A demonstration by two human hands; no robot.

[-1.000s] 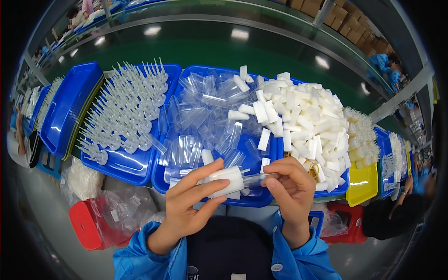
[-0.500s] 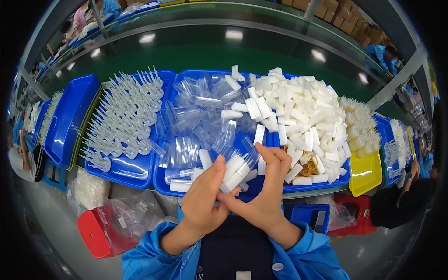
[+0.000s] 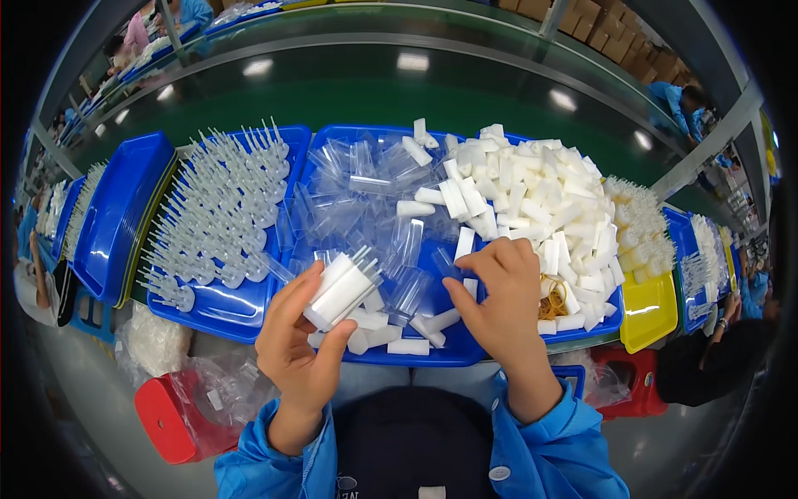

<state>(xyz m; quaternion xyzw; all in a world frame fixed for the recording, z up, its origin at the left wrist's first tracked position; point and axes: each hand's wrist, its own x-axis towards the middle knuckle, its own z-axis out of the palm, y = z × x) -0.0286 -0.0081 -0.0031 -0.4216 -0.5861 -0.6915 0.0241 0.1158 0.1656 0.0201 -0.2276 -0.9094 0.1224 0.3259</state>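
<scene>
My left hand (image 3: pixel 295 341) is closed around a bundle of white foam pieces (image 3: pixel 337 291) with thin, pale rod-like ends sticking out at its upper right. My right hand (image 3: pixel 503 291) is over the right edge of the middle blue tray (image 3: pixel 457 356). Its fingers are bent, the thumb apart from the forefinger, and nothing shows in its grip. Just beyond its fingertips lie a clear plastic sleeve (image 3: pixel 445 261) and a white foam block (image 3: pixel 465 242). Loose clear sleeves (image 3: pixel 349 187) and several white foam blocks lie in the middle tray.
Heaped white foam blocks (image 3: pixel 540 191) and tan rubber bands (image 3: pixel 552 301) fill the right tray. On the left, a blue tray holds pale, thin-stemmed parts (image 3: pixel 220 208), beside stacked blue trays (image 3: pixel 125 220). A green conveyor belt (image 3: pixel 374 96) runs behind. Red stools (image 3: pixel 170 420) stand below.
My hands have moved apart. The left has gone left with the bundle, tilting it; the right has left the bundle and moved right and up beside the foam heap.
</scene>
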